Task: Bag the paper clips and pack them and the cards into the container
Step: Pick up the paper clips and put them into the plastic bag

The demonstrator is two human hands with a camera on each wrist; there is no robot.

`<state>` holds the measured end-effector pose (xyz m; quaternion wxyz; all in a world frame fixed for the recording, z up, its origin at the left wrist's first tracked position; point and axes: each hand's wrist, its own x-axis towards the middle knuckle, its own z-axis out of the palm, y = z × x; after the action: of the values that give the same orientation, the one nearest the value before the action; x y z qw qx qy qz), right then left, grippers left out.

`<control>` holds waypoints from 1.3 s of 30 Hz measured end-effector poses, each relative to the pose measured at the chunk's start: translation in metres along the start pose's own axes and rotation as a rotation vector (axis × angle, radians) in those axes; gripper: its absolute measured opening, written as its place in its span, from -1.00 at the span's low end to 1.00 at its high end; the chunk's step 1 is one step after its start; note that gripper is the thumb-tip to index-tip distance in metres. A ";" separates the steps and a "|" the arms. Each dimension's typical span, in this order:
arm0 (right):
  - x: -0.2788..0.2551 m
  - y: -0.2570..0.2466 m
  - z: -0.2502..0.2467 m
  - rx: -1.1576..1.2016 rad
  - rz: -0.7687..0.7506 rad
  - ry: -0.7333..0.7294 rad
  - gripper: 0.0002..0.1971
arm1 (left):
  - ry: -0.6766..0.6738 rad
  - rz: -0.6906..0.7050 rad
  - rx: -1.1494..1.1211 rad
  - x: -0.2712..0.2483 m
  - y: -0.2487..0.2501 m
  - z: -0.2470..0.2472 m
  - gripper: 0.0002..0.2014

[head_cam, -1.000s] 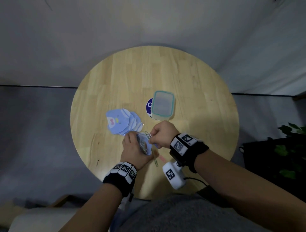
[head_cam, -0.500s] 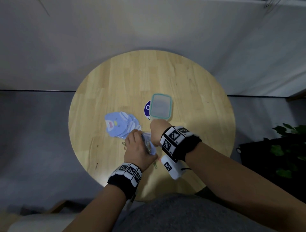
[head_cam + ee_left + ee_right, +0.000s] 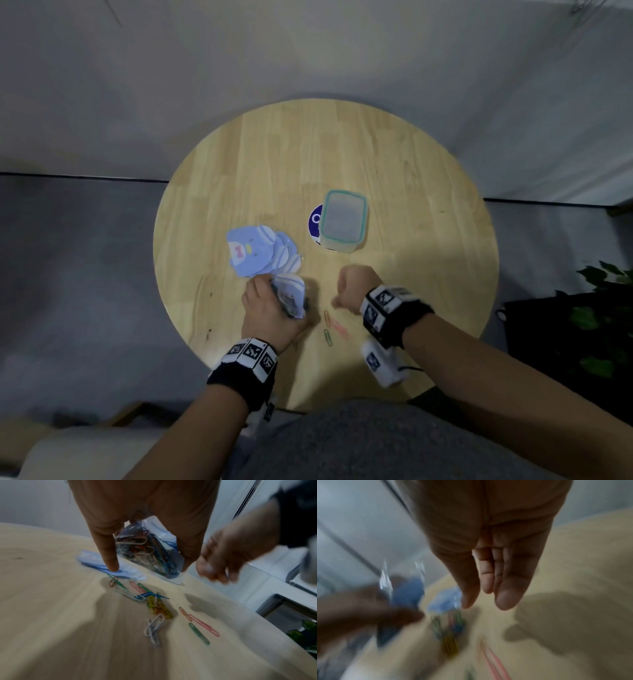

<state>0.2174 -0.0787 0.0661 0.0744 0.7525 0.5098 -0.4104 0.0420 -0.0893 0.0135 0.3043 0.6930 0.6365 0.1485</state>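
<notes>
My left hand [image 3: 274, 305] [image 3: 149, 566] grips a clear zip bag [image 3: 291, 294] [image 3: 150, 550] with several coloured paper clips inside, held just above the round wooden table [image 3: 394, 164]. My right hand [image 3: 352, 291] [image 3: 486, 601] hovers to the right of the bag, apart from it, fingers relaxed and empty. Several loose paper clips [image 3: 329, 325] [image 3: 154, 605] lie on the wood between and below the hands. A fan of light-blue penguin cards [image 3: 257, 255] [image 3: 109, 566] lies just beyond the left hand. The clear container [image 3: 344, 219] with a teal-rimmed lid stands farther back.
A dark blue round disc [image 3: 315, 219] lies partly under the container. The table's near edge is just below my wrists. A dark stand with a green plant [image 3: 609, 308] is off the table's right side. Grey walls surround the table.
My right hand has pulled back from the bag's mouth to the right and is now empty. The left hand still holds the bag, shifted slightly left.
</notes>
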 end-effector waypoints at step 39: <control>0.040 0.023 0.082 -0.468 -0.550 0.024 -0.77 | -0.040 -0.002 0.085 0.000 -0.027 -0.023 -0.25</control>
<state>0.1976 -0.1050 -0.0222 0.1255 0.5546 0.7741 -0.2781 0.0073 -0.0840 0.0148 0.2872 0.7076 0.6366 0.1071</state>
